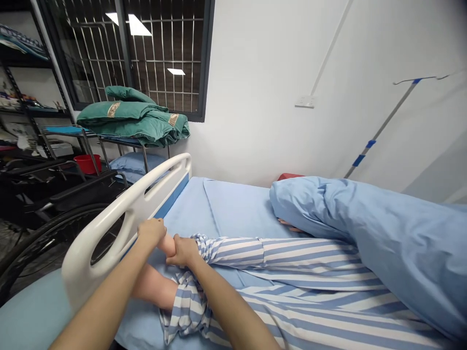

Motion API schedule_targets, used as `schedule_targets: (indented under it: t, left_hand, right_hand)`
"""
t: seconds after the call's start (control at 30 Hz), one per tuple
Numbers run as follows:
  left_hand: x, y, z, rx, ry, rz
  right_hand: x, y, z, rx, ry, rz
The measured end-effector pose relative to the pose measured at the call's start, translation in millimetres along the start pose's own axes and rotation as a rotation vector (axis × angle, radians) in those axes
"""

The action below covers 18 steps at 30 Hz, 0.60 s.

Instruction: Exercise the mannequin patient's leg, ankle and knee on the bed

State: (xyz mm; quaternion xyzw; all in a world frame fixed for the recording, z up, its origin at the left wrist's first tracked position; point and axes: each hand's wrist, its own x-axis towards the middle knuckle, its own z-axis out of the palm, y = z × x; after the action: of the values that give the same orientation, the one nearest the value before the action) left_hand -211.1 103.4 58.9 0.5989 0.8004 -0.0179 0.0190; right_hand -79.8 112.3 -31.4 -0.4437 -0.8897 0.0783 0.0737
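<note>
A figure in blue-and-white striped trousers (310,257) lies on the bed, its trouser legs pushed up to bare the shins. My left hand (151,231) is wrapped over the foot end of the far leg, beside the footboard; its fingertips are mostly hidden. Just to the right, my right hand (185,251) grips the far lower leg (167,244) above the ankle, next to the bunched cuff. The near lower leg (156,288) rests on the bed beneath my forearms, its foot hidden by my left arm.
The white footboard (120,199) rises at the left, with a wheelchair (54,209) behind it. A blue quilt (350,214) covers the figure's upper part, with fingers showing under its edge. Folded green quilts (134,116) lie below the window. A drip pole (383,126) stands at the right.
</note>
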Motion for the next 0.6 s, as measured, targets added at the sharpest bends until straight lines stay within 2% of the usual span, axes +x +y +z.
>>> schedule_targets:
  t: [0.13, 0.3, 0.47, 0.6]
  left_hand:
    - [-2, 12, -1.9, 0.129, 0.012, 0.015]
    - [0, 27, 6.5, 0.247, 0.017, 0.094]
    - [13, 30, 10.8, 0.304, -0.040, 0.184]
    - [27, 33, 16.1, 0.338, -0.079, 0.170]
  right_hand:
    - [2, 2, 5, 0.002, 0.019, 0.005]
    - [6, 4, 9, 0.007, 0.018, 0.009]
    - [7, 5, 12, 0.017, 0.036, 0.018]
    - [9, 7, 14, 0.011, 0.034, 0.022]
